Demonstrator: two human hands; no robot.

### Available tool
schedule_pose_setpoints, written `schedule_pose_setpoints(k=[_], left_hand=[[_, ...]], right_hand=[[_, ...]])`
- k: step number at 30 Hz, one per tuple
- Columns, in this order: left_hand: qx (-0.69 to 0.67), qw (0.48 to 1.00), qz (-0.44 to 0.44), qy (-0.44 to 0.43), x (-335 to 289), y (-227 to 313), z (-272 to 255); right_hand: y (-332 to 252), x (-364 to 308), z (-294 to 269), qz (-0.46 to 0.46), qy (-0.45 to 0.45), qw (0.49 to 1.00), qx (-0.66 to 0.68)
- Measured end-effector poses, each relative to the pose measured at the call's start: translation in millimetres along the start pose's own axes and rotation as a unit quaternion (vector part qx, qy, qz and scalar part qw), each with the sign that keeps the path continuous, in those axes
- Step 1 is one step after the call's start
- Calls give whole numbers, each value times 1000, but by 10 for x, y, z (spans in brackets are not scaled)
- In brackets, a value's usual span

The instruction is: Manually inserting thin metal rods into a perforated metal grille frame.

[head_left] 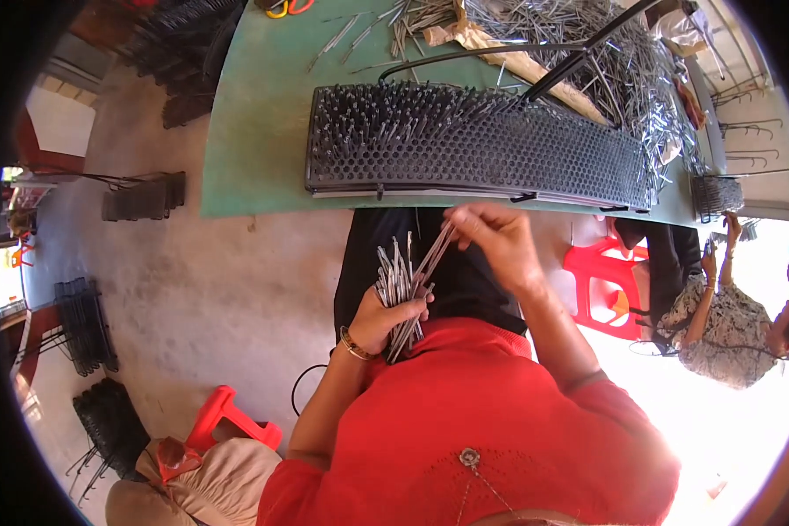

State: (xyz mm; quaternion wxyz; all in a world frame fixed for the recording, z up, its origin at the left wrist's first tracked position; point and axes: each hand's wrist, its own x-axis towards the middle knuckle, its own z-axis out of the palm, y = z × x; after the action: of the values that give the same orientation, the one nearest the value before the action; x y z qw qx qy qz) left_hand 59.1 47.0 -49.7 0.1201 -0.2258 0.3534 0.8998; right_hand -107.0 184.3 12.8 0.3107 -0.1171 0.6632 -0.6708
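My left hand [375,321] is closed around a bundle of thin grey metal rods [394,282], their upper ends fanning out above the thumb. My right hand [504,250] pinches the tops of a few more rods [436,254], which slant down to the bundle; whether their lower ends are still in the left grip is unclear. Just beyond both hands, a long black perforated rack [491,153] lies along the near edge of the green table [259,149]. Rods stand upright in many holes of its left part, while the holes toward the right show few.
Loose rods [622,79] are heaped behind the rack, with torn brown paper [535,74] among them. A black bar [579,57] rises over the rack. A red stool [605,280] and a person in a patterned top [723,337] are at right. Black racks [145,197] stand at left.
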Motion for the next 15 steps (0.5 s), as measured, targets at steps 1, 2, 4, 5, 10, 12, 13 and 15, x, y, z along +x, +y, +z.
schedule_pose_setpoints(k=[1, 2, 4, 5, 10, 12, 13, 15], left_hand=[[-5, 1000, 4, -3, -4, -1, 15], [-2, 1000, 8, -3, -12, -13, 17], [-60, 997, 42, 4, -20, -37, 10], [-65, 997, 48, 15, -21, -25, 19], [-102, 990, 69, 69, -6, -57, -19], [-167, 978, 77, 96, 59, -42, -104], [-200, 972, 98, 73, 97, -33, -144], [-204, 972, 77, 91, 77, -61, -160]], right_hand=[[-112, 63, 2, -5, 0, 1000, 1], [-232, 132, 7, -37, 14, 998, -38], [-399, 281, 25, -74, 27, 994, -76], [-461, 364, 56, -93, 36, 993, -65], [-651, 655, 198, -136, 42, 990, 6], [-650, 637, 255, -130, 23, 991, 37], [-616, 596, 291, -82, -16, 996, 36], [-453, 474, 322, 4, -106, 994, 23]])
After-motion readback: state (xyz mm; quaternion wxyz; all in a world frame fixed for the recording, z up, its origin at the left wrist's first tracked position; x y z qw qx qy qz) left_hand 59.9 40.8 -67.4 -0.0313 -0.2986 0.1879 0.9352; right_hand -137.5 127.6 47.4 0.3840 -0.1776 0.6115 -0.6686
